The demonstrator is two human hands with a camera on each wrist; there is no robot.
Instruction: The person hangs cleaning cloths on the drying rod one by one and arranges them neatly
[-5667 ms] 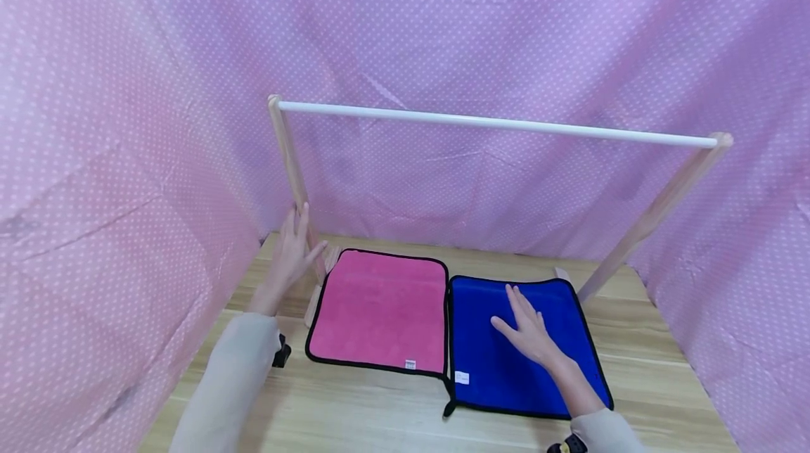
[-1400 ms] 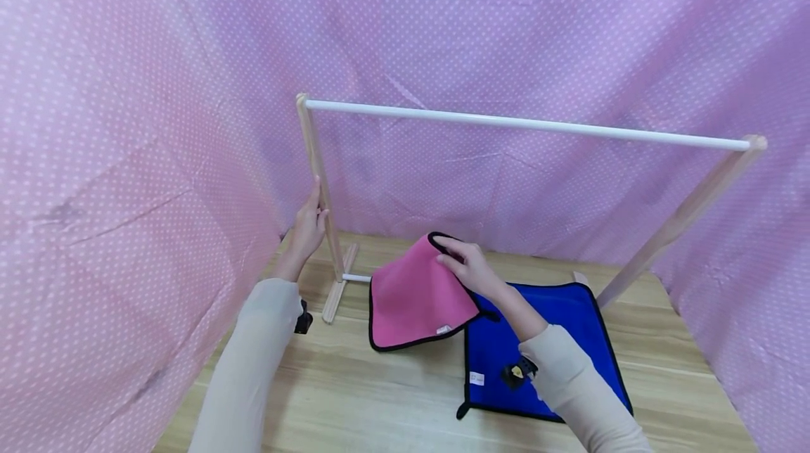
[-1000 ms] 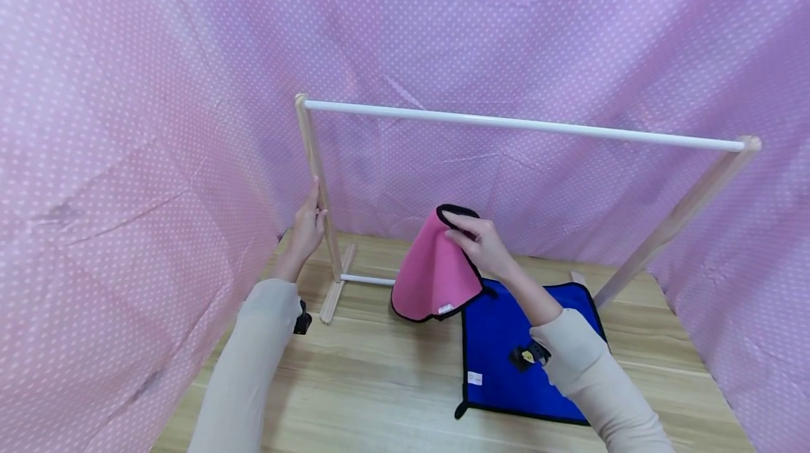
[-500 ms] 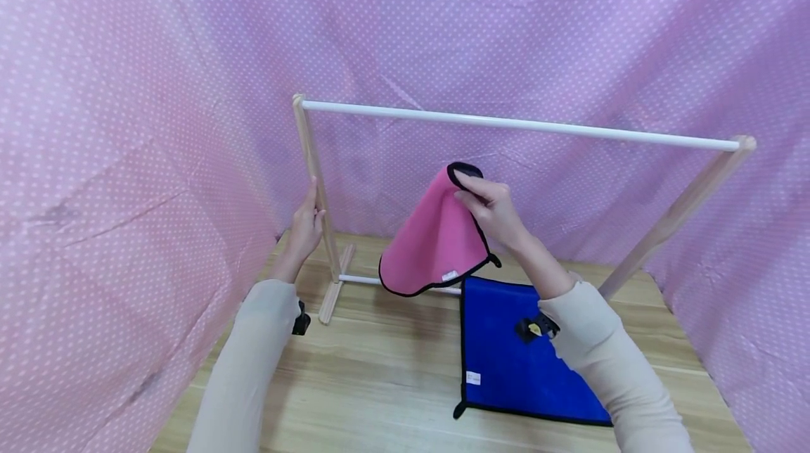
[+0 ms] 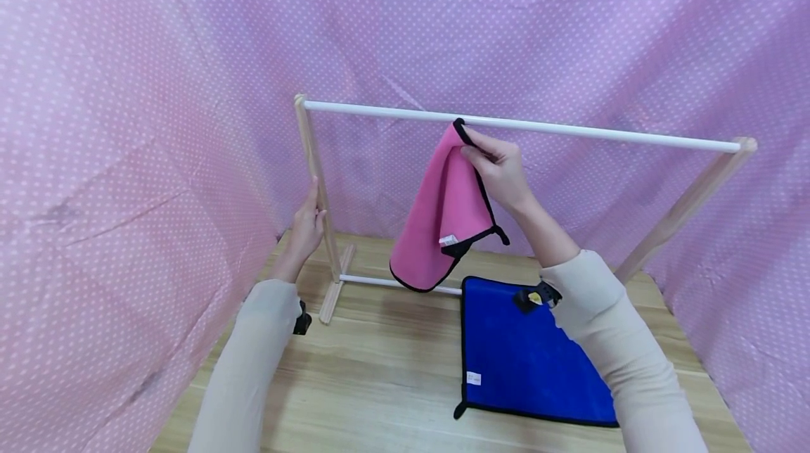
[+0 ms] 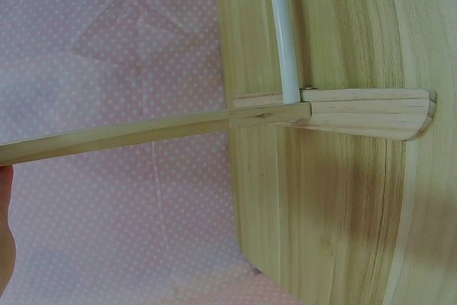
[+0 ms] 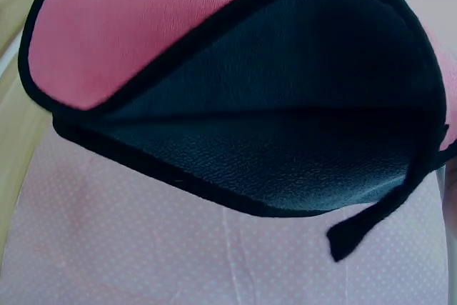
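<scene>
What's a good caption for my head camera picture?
Right hand holds up a pink cloth; left hand touches a wooden post.

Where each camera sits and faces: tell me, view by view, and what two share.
Head: worn on the head, facing forward and down at a black-edged pink cloth, a black-edged blue cloth and a white-railed wooden rack; left hand, right hand and pale sleeves show.
Left wrist: worn there, facing the rack's wooden foot; a sliver of hand shows.
Right wrist: worn there, facing the pink cloth's dark underside; no hand shows clearly.
Head and right wrist share the pink cloth.
</scene>
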